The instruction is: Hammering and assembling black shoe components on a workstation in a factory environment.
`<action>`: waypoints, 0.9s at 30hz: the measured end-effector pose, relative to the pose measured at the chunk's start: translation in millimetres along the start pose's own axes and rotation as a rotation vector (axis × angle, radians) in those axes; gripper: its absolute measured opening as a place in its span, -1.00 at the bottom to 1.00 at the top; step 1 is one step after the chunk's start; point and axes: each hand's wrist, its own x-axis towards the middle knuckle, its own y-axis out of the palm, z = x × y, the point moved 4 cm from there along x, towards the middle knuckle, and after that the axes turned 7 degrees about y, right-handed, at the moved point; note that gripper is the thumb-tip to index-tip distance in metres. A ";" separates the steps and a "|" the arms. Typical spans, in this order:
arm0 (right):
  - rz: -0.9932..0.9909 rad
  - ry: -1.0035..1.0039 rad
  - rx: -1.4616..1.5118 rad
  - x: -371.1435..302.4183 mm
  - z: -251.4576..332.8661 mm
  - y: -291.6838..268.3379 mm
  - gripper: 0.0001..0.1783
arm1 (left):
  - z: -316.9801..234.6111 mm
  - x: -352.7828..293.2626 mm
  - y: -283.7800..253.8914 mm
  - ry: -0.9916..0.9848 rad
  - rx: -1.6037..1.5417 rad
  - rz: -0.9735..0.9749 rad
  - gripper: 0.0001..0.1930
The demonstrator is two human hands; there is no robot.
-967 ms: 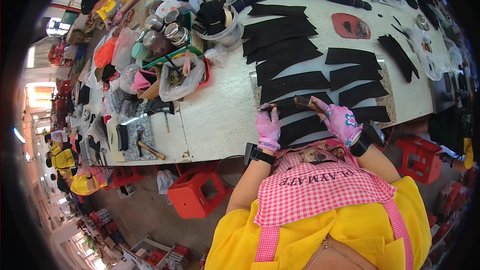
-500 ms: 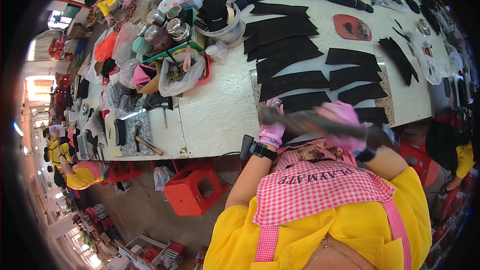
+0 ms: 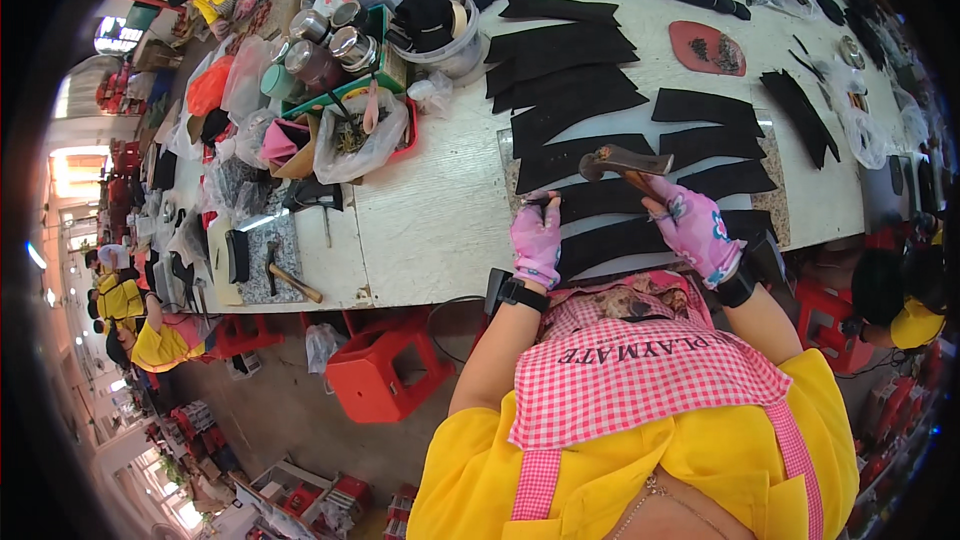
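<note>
My right hand (image 3: 697, 232), in a pink patterned fingerless glove, grips a hammer (image 3: 628, 161) by its wooden handle. Its worn metal head is above the black strips, to the right of my left hand. My left hand (image 3: 537, 245), gloved the same way, has its fingers pinched together at the left end of a black strip (image 3: 600, 201). Something small and dark shows at those fingertips, too small to name. Several curved black pieces lie in two columns on a pale board, and another black strip (image 3: 610, 244) is between my hands.
Beyond the strips lies a red dish (image 3: 707, 49) of small dark bits. To the left are a plastic-lined tray (image 3: 345, 145), metal jars (image 3: 352, 47) and a second hammer (image 3: 292, 278) on a stone slab. A red stool (image 3: 385, 375) stands below the table's edge. Co-workers sit nearby.
The hammer was a blur low by my left hand; its head is now farther up the table and to the right. My right hand has turned with it. My left hand has barely moved.
</note>
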 end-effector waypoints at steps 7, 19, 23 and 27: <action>-0.025 -0.077 -0.076 -2.1 11.1 -6.0 -0.54 | -23.6 -0.1 4.6 0.065 0.170 0.048 -0.86; 0.051 -0.383 -0.111 -1.6 39.7 -11.5 -0.51 | -39.0 3.4 18.2 0.275 0.446 0.236 -0.87; 0.201 -0.003 -0.191 10.9 -10.0 19.1 -0.50 | -42.2 3.0 14.8 0.283 0.469 0.240 -0.87; 0.142 -0.049 -0.080 -18.3 -18.5 17.5 -0.47 | -31.4 6.3 5.4 0.149 0.484 0.150 -0.85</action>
